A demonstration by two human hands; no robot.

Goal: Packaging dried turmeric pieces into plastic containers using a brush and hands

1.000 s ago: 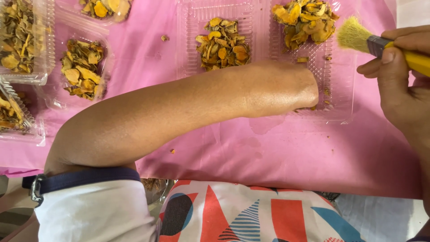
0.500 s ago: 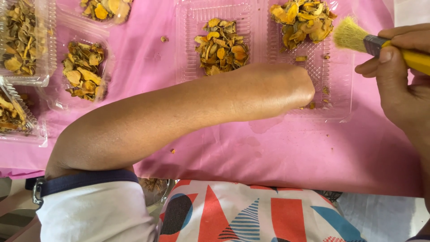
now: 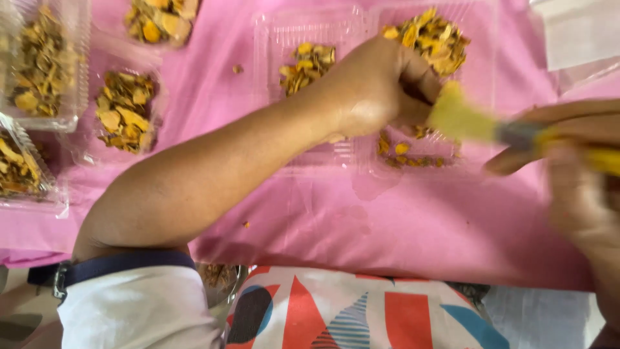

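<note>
A clear clamshell tray (image 3: pixel 323 158) lies open on the pink cloth (image 3: pixel 400 226), dried yellow pieces (image 3: pixel 426 39) in both halves. The left hand (image 3: pixel 381 84) rests curled over its middle, fingers closed; what it grips is hidden. At the right, the right hand (image 3: pixel 581 174) pinches a yellow brush (image 3: pixel 478 123), bristles above the tray's near-right corner. Bare cloth lies near.

Hinged tray (image 3: pixel 310 26) on the surface (image 3: pixel 400 226) at centre, dried pieces (image 3: pixel 307 64) in both its halves, left hand (image 3: pixel 381 84) over the tray, brush (image 3: pixel 465 119) in right hand (image 3: pixel 575 168) just right of it, more filled trays (image 3: pixel 45 64) at left.
</note>
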